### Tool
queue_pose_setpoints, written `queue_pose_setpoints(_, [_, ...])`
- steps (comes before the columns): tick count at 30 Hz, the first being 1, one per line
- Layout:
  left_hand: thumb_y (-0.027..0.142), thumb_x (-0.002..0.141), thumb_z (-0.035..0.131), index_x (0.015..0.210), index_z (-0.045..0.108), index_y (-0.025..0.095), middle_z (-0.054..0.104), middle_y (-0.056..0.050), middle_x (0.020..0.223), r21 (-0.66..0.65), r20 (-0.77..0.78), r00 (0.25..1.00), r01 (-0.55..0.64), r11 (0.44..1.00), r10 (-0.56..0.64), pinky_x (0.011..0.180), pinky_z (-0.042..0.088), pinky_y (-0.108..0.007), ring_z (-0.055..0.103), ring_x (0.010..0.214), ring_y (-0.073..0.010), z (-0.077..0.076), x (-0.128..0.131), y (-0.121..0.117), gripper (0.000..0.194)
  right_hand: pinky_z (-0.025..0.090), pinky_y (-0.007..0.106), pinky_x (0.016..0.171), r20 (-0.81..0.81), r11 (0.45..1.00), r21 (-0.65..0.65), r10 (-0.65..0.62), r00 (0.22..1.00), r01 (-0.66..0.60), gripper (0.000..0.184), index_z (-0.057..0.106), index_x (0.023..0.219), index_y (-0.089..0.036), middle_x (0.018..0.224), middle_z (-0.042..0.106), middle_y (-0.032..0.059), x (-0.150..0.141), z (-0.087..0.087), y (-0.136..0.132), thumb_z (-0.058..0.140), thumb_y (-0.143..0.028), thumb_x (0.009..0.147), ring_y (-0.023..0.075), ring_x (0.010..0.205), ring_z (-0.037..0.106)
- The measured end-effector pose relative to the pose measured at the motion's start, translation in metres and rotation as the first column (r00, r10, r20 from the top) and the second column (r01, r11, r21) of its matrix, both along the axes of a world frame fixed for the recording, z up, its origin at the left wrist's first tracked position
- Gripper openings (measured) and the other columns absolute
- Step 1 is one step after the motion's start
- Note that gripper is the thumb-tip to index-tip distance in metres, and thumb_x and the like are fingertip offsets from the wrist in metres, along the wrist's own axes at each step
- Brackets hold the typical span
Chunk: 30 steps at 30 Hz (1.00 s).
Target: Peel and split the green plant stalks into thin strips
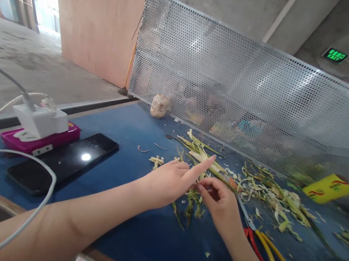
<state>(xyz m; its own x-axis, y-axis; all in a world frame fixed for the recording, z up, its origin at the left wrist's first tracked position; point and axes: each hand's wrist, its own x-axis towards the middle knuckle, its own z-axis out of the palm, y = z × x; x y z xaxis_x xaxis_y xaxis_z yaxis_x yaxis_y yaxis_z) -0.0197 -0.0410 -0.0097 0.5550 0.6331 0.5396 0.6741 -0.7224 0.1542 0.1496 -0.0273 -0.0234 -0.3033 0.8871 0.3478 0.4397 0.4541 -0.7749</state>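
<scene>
Between the desk's front and back edges, the half-curled left hand and right hand cluster over green strands, any hold indiscernible, with scraps seemingly stripped, longer strips remaining.

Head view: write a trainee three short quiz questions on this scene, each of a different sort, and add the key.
1. Multiple choice. What lies right beside the magenta power strip?
A) the yellow packet
B) the black phone
C) the pale lump
2. Fill the blank. One handle of the scissors is red; the other is ____.
3. True or false: the left hand and the right hand are both over the blue tabletop, with plant scraps lying near them.

Key: 1. B; 2. yellow; 3. true.
</scene>
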Motion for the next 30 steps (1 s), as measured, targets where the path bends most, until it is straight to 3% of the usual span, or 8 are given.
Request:
queue_pose_setpoints(4, [0.014,0.083,0.035,0.134,0.008,0.017,0.059,-0.006,0.079,0.16,-0.005,1.0,0.016,0.987,-0.016,0.067,0.046,-0.03,0.054,0.076,-0.0163,-0.003,-0.001,0.001,0.057,0.042,0.025,0.054,-0.001,0.999,-0.03,-0.024,1.0,0.024,0.012,0.056,0.07,-0.017,0.069,0.059,0.0036,0.0,0.003,0.0,0.052,-0.028,0.073,0.0149,0.062,0.052])
queue_pose_setpoints(11, [0.014,0.084,0.035,0.133,0.008,0.014,0.06,-0.008,0.087,0.257,-0.007,0.996,0.085,0.963,-0.086,0.071,0.046,-0.031,0.054,0.084,-0.0173,0.001,-0.001,-0.001,0.056,0.039,0.022,0.049,-0.068,0.994,-0.105,-0.039,0.997,0.032,0.013,0.057,0.071,-0.017,0.06,0.056,-0.0006,0.001,0.007,-0.001,0.055,-0.03,0.07,0.0108,0.051,0.047])
queue_pose_setpoints(15, [0.012,0.085,0.035,0.133,0.007,0.014,0.059,-0.01,0.096,0.329,0.003,0.989,0.141,0.934,-0.15,0.076,0.045,-0.033,0.052,0.094,-0.0177,0.003,0.0,-0.002,0.055,0.039,0.022,0.049,-0.062,0.999,-0.051,-0.02,0.998,0.016,0.011,0.057,0.067,-0.018,0.058,0.053,-0.0014,0.002,0.01,-0.003,0.056,-0.029,0.069,0.011,0.051,0.047])
queue_pose_setpoints(20, [0.014,0.085,0.036,0.132,0.011,0.017,0.059,-0.008,0.096,0.268,0.089,0.966,0.211,0.94,-0.242,0.077,0.045,-0.03,0.052,0.094,-0.0149,-0.001,0.0,0.0,0.054,0.04,0.023,0.05,-0.061,0.996,-0.07,0.043,0.997,-0.047,0.008,0.056,0.068,-0.018,0.057,0.051,-0.0021,0.003,0.01,-0.003,0.056,-0.027,0.069,0.0106,0.051,0.047])
queue_pose_setpoints(24, [0.013,0.084,0.038,0.132,0.012,0.019,0.059,-0.006,0.093,0.233,0.08,0.97,0.205,0.95,-0.229,0.076,0.045,-0.031,0.053,0.089,-0.0147,-0.003,-0.001,0.0,0.055,0.041,0.023,0.05,-0.056,0.994,-0.075,0.08,0.995,-0.084,0.011,0.058,0.069,-0.019,0.059,0.053,-0.0012,0.005,0.011,-0.004,0.054,-0.029,0.071,0.011,0.053,0.048])
queue_pose_setpoints(30, [0.015,0.083,0.043,0.133,0.011,0.024,0.061,-0.001,0.087,0.12,0.205,0.946,0.229,0.966,-0.249,0.079,0.043,-0.027,0.053,0.083,-0.0114,0.001,-0.001,-0.004,0.06,0.041,0.022,0.053,-0.053,0.986,-0.082,0.138,0.989,-0.142,0.005,0.057,0.072,-0.019,0.062,0.052,-0.0017,0.007,0.013,-0.005,0.053,-0.023,0.072,0.0103,0.055,0.048])
